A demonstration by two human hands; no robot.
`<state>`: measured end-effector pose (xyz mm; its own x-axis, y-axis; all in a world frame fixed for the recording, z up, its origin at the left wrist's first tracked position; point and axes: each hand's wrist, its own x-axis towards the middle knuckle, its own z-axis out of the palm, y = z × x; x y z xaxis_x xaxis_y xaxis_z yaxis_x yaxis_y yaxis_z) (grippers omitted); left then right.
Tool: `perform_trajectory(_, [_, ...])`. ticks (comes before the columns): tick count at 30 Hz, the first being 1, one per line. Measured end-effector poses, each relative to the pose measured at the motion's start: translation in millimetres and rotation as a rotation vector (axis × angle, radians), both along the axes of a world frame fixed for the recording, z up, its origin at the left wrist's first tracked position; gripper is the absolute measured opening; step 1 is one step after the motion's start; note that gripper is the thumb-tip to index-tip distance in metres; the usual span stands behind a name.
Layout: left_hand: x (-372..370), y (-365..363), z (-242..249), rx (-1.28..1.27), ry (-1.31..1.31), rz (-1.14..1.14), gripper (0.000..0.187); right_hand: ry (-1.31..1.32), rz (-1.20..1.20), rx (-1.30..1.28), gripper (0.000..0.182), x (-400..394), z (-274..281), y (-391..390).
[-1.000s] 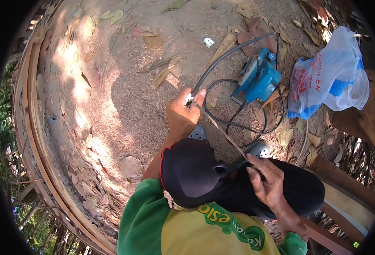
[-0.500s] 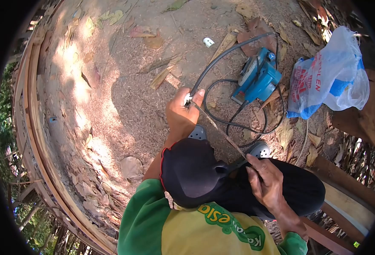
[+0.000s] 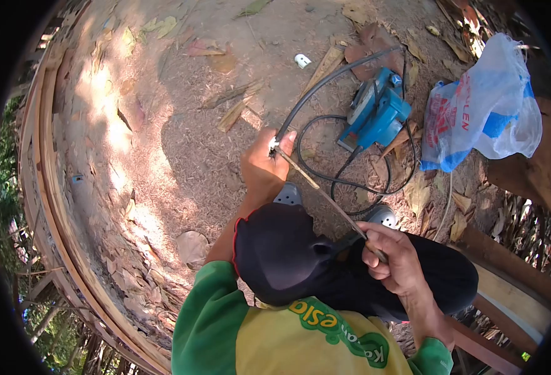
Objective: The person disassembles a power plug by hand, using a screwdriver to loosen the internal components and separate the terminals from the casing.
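My left hand [image 3: 264, 164] is closed around a small white plug part [image 3: 273, 145] at the end of a thick black cable [image 3: 313, 90]. A long thin rod-like tool [image 3: 332, 201], tan toward its far end and grey nearer me, slants between my hands. Its far tip is right at the white part. My right hand [image 3: 395, 256] has its fingers wrapped round the near end. The cable loops over to a blue power tool [image 3: 385, 112] on the ground. A white plastic piece [image 3: 302, 60] with holes lies farther out on the dirt.
A clear plastic bag [image 3: 481, 106] with blue and red print stands at the right. Dry leaves [image 3: 193, 248] and wood scraps [image 3: 232, 115] are scattered on the dirt. Long boards [image 3: 50, 194] curve along the left; planks [image 3: 513, 300] lie at lower right.
My right hand has turned and its fingers have closed more fully round the near end of the thin tool. My left hand keeps its grip on the plug part.
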<state>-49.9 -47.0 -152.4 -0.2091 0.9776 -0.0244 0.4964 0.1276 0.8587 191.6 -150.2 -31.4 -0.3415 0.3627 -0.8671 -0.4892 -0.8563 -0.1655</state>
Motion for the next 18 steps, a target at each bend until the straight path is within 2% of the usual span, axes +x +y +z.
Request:
perform_trajectory(4, [-0.8, -2.2, 3.1, 0.011, 0.064, 0.007, 0.029, -0.347, 0.222, 0.236, 0.032, -11.4, 9.3, -2.1])
perform_trajectory(8, [0.2, 0.5, 4.7, -0.06, 0.038, 0.007, 0.03, -0.916, 0.504, 1.077, 0.03, -10.2, -6.4, -12.4])
perform_trajectory(12, [-2.1, 2.5, 9.3, -0.101, 0.009, 0.02, 0.032, -1.033, 0.607, 1.245, 0.039, -14.3, -4.8, -13.8])
perform_trajectory(15, [-2.6, 3.7, 9.9, -0.113, 0.004, 0.035, 0.031, -0.939, 0.555, 1.157, 0.04, -13.9, -9.3, -17.7])
perform_trajectory(18, [0.7, 3.6, 13.2, -0.138, -0.023, 0.045, 0.031, -0.997, 0.617, 1.189, 0.043, -12.0, -8.0, -17.1])
